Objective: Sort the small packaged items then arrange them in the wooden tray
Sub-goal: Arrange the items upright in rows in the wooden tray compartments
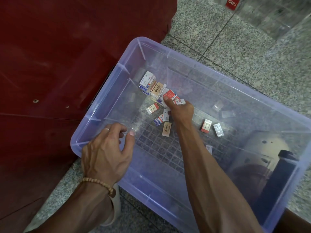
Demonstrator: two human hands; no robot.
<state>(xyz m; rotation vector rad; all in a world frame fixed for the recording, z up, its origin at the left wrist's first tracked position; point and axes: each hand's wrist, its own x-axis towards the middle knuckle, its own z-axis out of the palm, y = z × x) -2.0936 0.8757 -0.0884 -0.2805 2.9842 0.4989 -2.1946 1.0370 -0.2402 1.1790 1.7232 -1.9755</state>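
A: What holds the small packaged items?

B: A translucent lilac plastic storage bin (107,98) standing on a speckled grey granite floor (235,39), its far-left side against a dark red cloth-covered surface (50,64).

A: Where do the items lie inside it?

B: Most sit in a heap of small white, blue, red and beige cardboard packets (154,85) near the bin's far-left corner. Others are scattered on the bin floor: a white packet with a red band (152,108) near the heap, a beige packet with dark lettering (166,129) by the right forearm, and a red-and-white packet (206,126) beside a white packet (218,130) further right.

A: And the right hand (180,110)?

B: It reaches into the bin at the near edge of the heap. Its grip is clenched round several small packets (178,100), the thumb pressed against a red one, and another white packet shows under the fingers.

A: The left hand (107,150)?

B: It hovers over the bin's near-left rim, the grip released, fingers loosely curved and holding nothing. A pale ring (106,129) is on one finger, and a wooden bead bracelet (99,183) circles the wrist.

A: Anything else?

B: A red label (232,3) sits at the top of the view, on a clear container that is too blurred to make out.
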